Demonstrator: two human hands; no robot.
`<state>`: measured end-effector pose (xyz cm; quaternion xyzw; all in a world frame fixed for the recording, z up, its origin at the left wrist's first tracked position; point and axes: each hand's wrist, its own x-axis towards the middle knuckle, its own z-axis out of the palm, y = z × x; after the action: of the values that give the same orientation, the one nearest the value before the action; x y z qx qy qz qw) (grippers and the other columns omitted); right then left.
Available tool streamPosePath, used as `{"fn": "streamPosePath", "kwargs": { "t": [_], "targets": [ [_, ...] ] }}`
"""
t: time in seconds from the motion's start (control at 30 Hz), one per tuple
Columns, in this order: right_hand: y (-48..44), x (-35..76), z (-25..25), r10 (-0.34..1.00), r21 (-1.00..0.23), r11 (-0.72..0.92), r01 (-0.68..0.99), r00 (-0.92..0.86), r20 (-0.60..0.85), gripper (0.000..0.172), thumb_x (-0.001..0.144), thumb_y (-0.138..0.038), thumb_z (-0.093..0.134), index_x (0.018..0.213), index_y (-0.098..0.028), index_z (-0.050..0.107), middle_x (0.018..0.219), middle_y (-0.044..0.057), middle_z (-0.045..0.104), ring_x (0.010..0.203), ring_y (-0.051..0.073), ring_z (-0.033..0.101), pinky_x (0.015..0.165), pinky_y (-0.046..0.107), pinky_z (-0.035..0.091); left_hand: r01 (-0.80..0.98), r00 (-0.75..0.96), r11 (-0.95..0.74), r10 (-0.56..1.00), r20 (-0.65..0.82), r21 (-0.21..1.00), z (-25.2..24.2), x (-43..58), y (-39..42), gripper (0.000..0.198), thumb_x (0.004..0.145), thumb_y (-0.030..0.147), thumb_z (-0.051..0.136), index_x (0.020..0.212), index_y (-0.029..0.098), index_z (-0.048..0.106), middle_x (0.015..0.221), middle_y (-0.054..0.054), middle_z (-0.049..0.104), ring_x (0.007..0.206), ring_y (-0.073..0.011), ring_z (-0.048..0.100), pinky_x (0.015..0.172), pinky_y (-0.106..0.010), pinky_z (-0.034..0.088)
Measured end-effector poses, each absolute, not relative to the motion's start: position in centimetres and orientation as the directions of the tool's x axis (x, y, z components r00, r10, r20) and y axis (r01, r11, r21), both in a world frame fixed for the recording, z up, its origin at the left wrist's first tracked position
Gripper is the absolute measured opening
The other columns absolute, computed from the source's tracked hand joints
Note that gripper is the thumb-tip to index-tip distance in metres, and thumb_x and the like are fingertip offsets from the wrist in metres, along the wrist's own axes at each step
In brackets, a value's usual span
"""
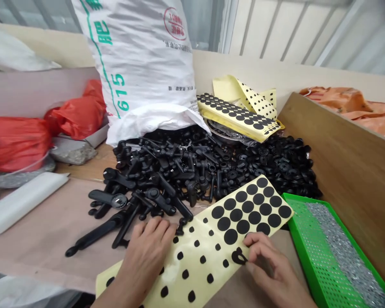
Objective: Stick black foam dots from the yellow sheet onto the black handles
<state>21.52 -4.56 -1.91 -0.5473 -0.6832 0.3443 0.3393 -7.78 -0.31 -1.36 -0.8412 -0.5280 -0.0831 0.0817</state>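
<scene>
A yellow backing sheet [205, 252] with black round adhesive pads lies in front of me on the table. My left hand [144, 256] rests flat on the sheet's left part, fingers stretched out. My right hand [269, 265] pinches a black pad [239, 256] that is partly lifted off the sheet near its right edge. Several whole pads [250, 207] still fill the sheet's far end; the near part shows only small black dots.
A pile of black plastic levers [154, 179] and round black parts [282, 167] lies beyond the sheet. A white woven sack [137, 64] stands behind. More pad sheets [240, 115] lie at the back. A green perforated tray [311, 248] with metal bits sits right. Red bags [19, 137] left.
</scene>
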Motion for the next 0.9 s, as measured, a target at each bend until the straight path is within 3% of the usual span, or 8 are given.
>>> {"fn": "streamPosePath", "kwargs": {
  "t": [0.1, 0.23, 0.3, 0.4, 0.53, 0.7, 0.8, 0.9],
  "targets": [
    [-4.7, 21.8, -1.5, 0.987, -0.944, 0.047, 0.326, -0.158, -0.006, 0.009, 0.079, -0.022, 0.058, 0.07, -0.023, 0.055, 0.102, 0.006, 0.058, 0.093, 0.023, 0.059, 0.082, 0.035, 0.049, 0.872, 0.443, -0.481, 0.856, 0.267, 0.096, -1.4, -8.4, -0.5, 0.028, 0.087, 0.005, 0.037, 0.087, 0.019, 0.061, 0.085, -0.006, 0.066, 0.085, -0.0262, 0.057, 0.072, -0.041, 0.042],
    [-5.0, 21.0, -0.9, 0.974, -0.99, -0.14, -0.004, -0.18, -0.137, 0.02, 0.076, -0.04, 0.065, 0.072, -0.022, 0.058, 0.116, 0.009, 0.057, 0.104, 0.027, 0.057, 0.087, 0.04, 0.047, 0.668, 0.191, -0.373, 0.922, 0.336, 0.644, -0.5, -7.2, -1.1, 0.009, 0.09, 0.024, 0.047, 0.096, 0.023, 0.053, 0.093, -0.004, 0.065, 0.088, -0.021, 0.061, 0.074, -0.031, 0.05],
    [-4.8, 20.3, -0.8, 0.966, -0.974, -0.195, -0.117, -0.192, -0.171, 0.024, 0.073, -0.043, 0.068, 0.07, -0.022, 0.058, 0.12, 0.01, 0.057, 0.11, 0.029, 0.055, 0.09, 0.042, 0.046, 0.431, 0.073, -0.221, 0.975, 0.21, 0.875, -0.4, -5.7, -1.3, 0.024, 0.09, 0.032, 0.051, 0.112, 0.024, 0.044, 0.097, -0.004, 0.066, 0.087, -0.0193, 0.064, 0.072, -0.028, 0.053],
    [-4.3, 19.4, -1.2, 0.97, -0.958, -0.212, -0.195, -0.165, -0.181, 0.025, 0.07, -0.041, 0.071, 0.066, -0.021, 0.057, 0.118, 0.011, 0.059, 0.114, 0.031, 0.052, 0.094, 0.044, 0.042, 0.19, 0.097, -0.073, 0.994, 0.055, 0.979, -1.4, -3.7, -1.4, 0.05, 0.089, 0.038, 0.05, 0.131, 0.022, 0.029, 0.101, -0.006, 0.066, 0.087, -0.0194, 0.066, 0.073, -0.028, 0.055],
    [-3.9, 19.5, -2.3, 0.975, -0.951, -0.214, -0.224, -0.111, -0.193, 0.021, 0.072, -0.036, 0.069, 0.066, -0.021, 0.056, 0.115, 0.01, 0.06, 0.111, 0.03, 0.053, 0.09, 0.042, 0.043, 0.483, 0.235, -0.083, 0.971, -0.037, 0.872, -3.6, -4.6, -1.6, 0.029, 0.088, 0.035, 0.048, 0.115, 0.023, 0.052, 0.095, -0.006, 0.066, 0.078, -0.0206, 0.066, 0.064, -0.029, 0.054],
    [-4.0, 19.8, -3.0, 0.969, -0.947, -0.236, -0.217, -0.125, -0.213, 0.015, 0.071, -0.03, 0.069, 0.065, -0.021, 0.058, 0.109, 0.009, 0.062, 0.101, 0.027, 0.055, 0.083, 0.037, 0.045, 0.766, 0.419, -0.51, 0.857, 0.299, 0.39, -3.9, -5.9, -2.2, 0.028, 0.086, 0.023, 0.052, 0.113, 0.024, 0.056, 0.138, -0.012, 0.047, 0.123, -0.0311, 0.045, 0.091, -0.043, 0.046],
    [-4.1, 19.8, -2.8, 0.967, -0.942, -0.241, -0.234, -0.143, -0.212, 0.014, 0.069, -0.029, 0.07, 0.065, -0.02, 0.06, 0.105, 0.008, 0.062, 0.092, 0.024, 0.056, 0.078, 0.034, 0.045, 0.768, 0.573, -0.608, 0.793, 0.206, 0.202, -2.9, -3.9, -1.9, 0.039, 0.084, 0.009, 0.048, 0.121, 0.022, 0.051, 0.113, -0.009, 0.064, 0.109, -0.0278, 0.055, 0.097, -0.048, 0.038],
    [-4.1, 19.8, -2.5, 0.969, -0.929, -0.238, -0.282, -0.129, -0.209, 0.016, 0.068, -0.03, 0.071, 0.064, -0.02, 0.059, 0.102, 0.007, 0.061, 0.089, 0.022, 0.055, 0.076, 0.031, 0.045, 0.764, 0.614, -0.596, 0.789, 0.006, 0.247, -1.7, -1.8, -0.9, 0.032, 0.08, 0.003, 0.045, 0.105, 0.02, 0.058, 0.088, -0.004, 0.065, 0.085, -0.0234, 0.06, 0.084, -0.041, 0.044]
  ]
}}
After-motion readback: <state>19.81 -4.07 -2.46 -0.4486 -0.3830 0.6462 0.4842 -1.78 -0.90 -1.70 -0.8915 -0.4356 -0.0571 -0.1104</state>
